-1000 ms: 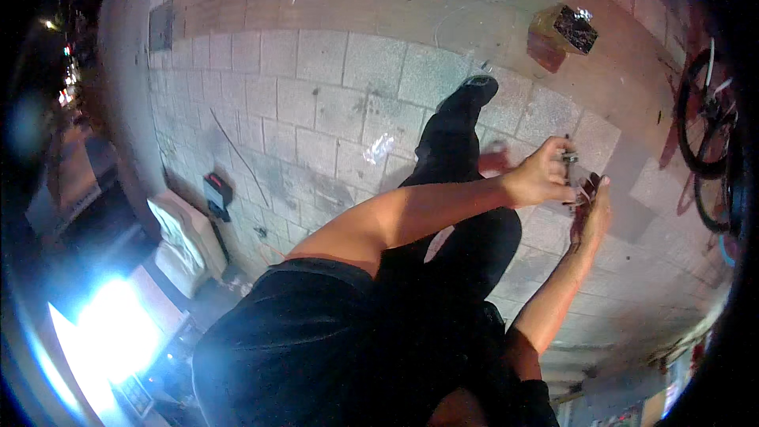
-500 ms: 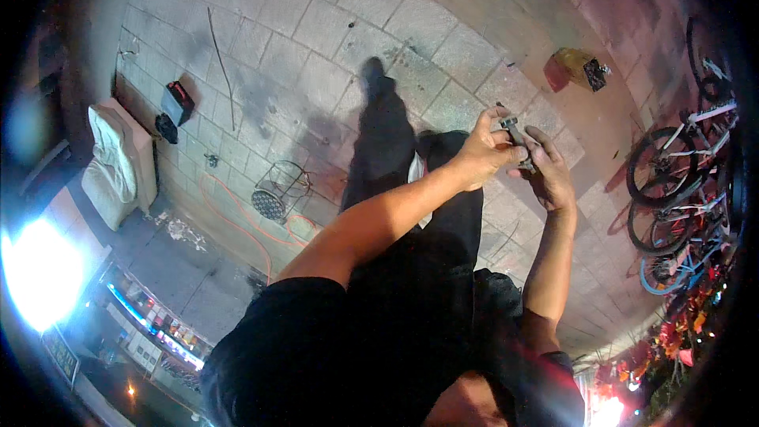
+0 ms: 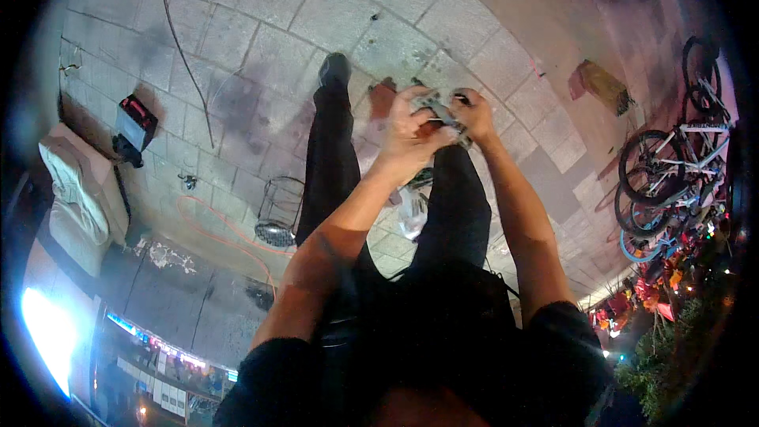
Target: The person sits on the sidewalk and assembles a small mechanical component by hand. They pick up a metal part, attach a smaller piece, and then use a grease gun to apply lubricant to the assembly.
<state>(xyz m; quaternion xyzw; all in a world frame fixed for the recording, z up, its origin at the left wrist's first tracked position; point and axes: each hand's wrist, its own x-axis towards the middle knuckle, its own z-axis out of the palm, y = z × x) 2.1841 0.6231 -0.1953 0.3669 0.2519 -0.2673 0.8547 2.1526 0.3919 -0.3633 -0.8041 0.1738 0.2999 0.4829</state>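
In front of my legs, my left hand [image 3: 411,133] is closed round a small grey metal part [image 3: 444,113]. The part is blurred, and I cannot tell its exact kind. My right hand [image 3: 473,116] pinches the other side of it, its fingers curled inward. Both forearms reach up from the lower edge. A reddish-brown patch [image 3: 383,100] shows just beside my left hand. Between my legs, below the hands, is a whitish translucent thing like a plastic bag [image 3: 412,215].
A wire-frame stand [image 3: 278,210] and an orange cord [image 3: 225,231] lie to my left on the paving. Farther left are a red-and-black case [image 3: 137,120] and a cream padded seat [image 3: 77,182]. A yellowish bag [image 3: 605,88] and parked bicycles [image 3: 672,162] are on the right.
Both hands have moved left in the picture with the metal part between them, and my fingers have shifted on it. The view has turned, and my legs now stand farther apart.
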